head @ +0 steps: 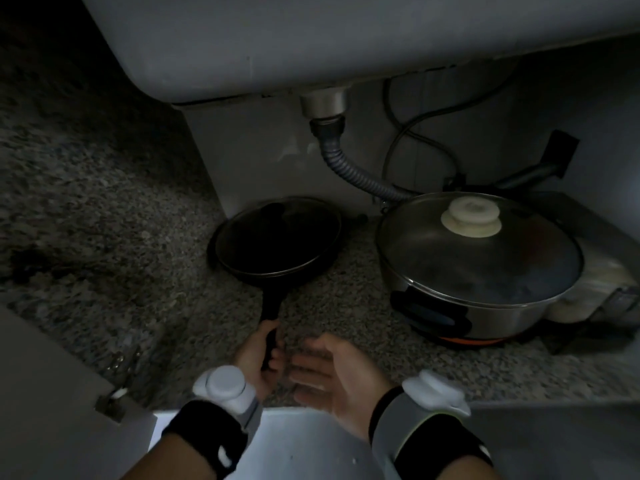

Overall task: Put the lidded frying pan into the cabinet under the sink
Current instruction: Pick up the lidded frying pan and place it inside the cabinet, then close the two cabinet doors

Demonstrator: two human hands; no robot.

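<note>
The black frying pan with its glass lid sits on the speckled stone floor of the cabinet under the sink, close to the back wall. Its long black handle points toward me. My left hand is wrapped around the end of that handle. My right hand hovers just right of the handle, palm turned left, fingers spread, holding nothing. The sink basin's underside hangs overhead.
A steel electric pot with a glass lid and white knob stands to the right of the pan. A corrugated drain hose and dark cables run behind it. A cabinet door hinge shows at lower left.
</note>
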